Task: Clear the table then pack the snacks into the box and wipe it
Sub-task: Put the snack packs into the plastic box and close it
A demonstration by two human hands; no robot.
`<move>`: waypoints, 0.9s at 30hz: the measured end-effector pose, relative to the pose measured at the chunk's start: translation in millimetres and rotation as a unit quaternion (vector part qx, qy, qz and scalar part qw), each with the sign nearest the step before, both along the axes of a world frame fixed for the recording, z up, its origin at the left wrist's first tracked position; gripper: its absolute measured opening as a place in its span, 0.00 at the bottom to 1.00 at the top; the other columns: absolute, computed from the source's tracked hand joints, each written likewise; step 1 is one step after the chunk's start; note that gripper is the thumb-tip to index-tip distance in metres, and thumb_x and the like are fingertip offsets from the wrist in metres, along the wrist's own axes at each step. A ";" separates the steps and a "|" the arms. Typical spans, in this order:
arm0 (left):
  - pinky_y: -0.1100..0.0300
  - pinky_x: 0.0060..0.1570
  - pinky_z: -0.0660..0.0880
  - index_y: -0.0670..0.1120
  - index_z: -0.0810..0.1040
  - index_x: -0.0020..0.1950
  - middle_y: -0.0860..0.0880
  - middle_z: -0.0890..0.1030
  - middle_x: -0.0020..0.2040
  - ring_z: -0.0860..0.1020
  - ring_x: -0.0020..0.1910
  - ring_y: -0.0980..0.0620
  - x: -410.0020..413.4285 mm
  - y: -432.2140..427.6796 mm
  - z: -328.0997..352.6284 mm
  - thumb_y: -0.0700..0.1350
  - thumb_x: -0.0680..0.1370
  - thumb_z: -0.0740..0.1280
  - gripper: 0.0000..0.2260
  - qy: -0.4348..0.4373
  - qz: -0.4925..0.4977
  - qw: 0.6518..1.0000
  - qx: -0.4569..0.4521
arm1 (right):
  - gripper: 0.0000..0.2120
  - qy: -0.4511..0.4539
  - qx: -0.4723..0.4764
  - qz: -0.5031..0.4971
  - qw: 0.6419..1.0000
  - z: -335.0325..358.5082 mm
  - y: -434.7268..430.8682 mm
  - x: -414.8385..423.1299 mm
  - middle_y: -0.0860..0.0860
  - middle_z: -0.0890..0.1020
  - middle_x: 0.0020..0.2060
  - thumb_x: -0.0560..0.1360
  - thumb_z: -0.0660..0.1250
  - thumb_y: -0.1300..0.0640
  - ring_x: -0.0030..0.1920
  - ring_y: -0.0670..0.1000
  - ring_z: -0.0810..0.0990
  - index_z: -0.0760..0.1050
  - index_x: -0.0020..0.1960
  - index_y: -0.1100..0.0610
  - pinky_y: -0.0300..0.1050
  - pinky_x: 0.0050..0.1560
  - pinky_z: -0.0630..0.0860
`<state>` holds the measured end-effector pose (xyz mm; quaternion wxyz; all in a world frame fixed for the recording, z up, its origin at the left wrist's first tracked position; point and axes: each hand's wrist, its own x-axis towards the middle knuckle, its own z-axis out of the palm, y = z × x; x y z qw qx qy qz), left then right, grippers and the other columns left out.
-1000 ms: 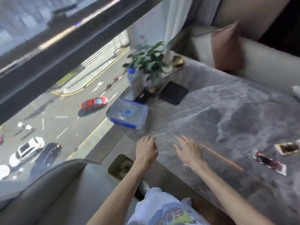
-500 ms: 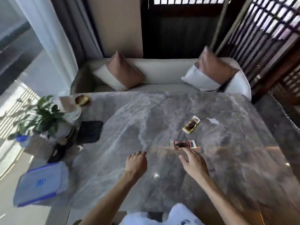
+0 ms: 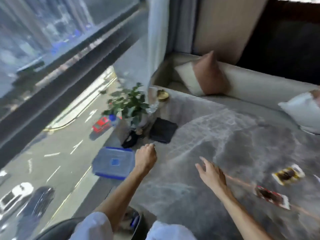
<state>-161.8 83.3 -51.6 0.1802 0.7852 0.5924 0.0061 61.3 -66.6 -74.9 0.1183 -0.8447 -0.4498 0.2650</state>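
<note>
A clear plastic box with a blue-edged lid (image 3: pixel 113 162) lies at the table's left edge by the window. My left hand (image 3: pixel 145 157) hovers just right of it, fingers curled, holding nothing. Over the grey marble table (image 3: pixel 233 135), my right hand (image 3: pixel 210 173) is spread with straight fingers and holds nothing. Two snack packets lie to its right: a yellow one (image 3: pixel 288 174) and a red one (image 3: pixel 271 197). A dark folded cloth (image 3: pixel 163 129) lies beyond my left hand.
A potted plant (image 3: pixel 129 104) with a blue-capped bottle (image 3: pixel 113 118) beside it stands at the far left corner, and a glass (image 3: pixel 153 99) stands behind it. A dark object (image 3: pixel 129 141) lies beside the cloth. A cushioned bench with pillows (image 3: pixel 206 76) runs along the far side.
My view has swung back left toward the window and box. My left hand has moved up next to the box. The right hand has left the red packet.
</note>
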 end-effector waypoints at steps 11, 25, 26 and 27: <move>0.46 0.70 0.62 0.34 0.62 0.72 0.33 0.68 0.69 0.67 0.69 0.35 -204.8 36.5 -53.3 0.41 0.78 0.63 0.24 -0.141 0.582 0.797 -0.082 | 0.30 0.142 -0.077 0.261 0.952 -33.8 211.5 -212.6 0.55 0.62 0.77 0.79 0.60 0.45 0.76 0.55 0.60 0.55 0.78 0.50 0.46 0.74 0.57; 0.40 0.53 0.80 0.40 0.64 0.70 0.42 0.77 0.62 0.80 0.57 0.36 -154.0 -21.3 -95.1 0.40 0.80 0.63 0.19 -0.511 0.606 0.564 -0.231 | 0.30 0.274 -0.172 0.141 0.936 -48.8 222.7 -218.0 0.56 0.67 0.74 0.79 0.63 0.47 0.73 0.54 0.67 0.61 0.76 0.60 0.48 0.74 0.62; 0.42 0.48 0.81 0.40 0.65 0.70 0.41 0.78 0.62 0.82 0.54 0.37 -148.6 -26.6 -97.1 0.41 0.80 0.64 0.20 -0.501 0.592 0.580 -0.248 | 0.31 0.281 -0.172 0.114 0.937 -46.8 212.2 -203.9 0.56 0.67 0.74 0.78 0.64 0.46 0.73 0.55 0.67 0.62 0.75 0.59 0.49 0.74 0.62; 0.45 0.42 0.83 0.40 0.66 0.70 0.40 0.80 0.59 0.83 0.50 0.39 -141.4 -31.2 -99.2 0.41 0.80 0.65 0.19 -0.495 0.573 0.596 -0.266 | 0.31 0.284 -0.171 0.086 0.939 -44.8 199.6 -187.2 0.57 0.68 0.73 0.77 0.64 0.44 0.73 0.55 0.68 0.64 0.75 0.58 0.50 0.74 0.63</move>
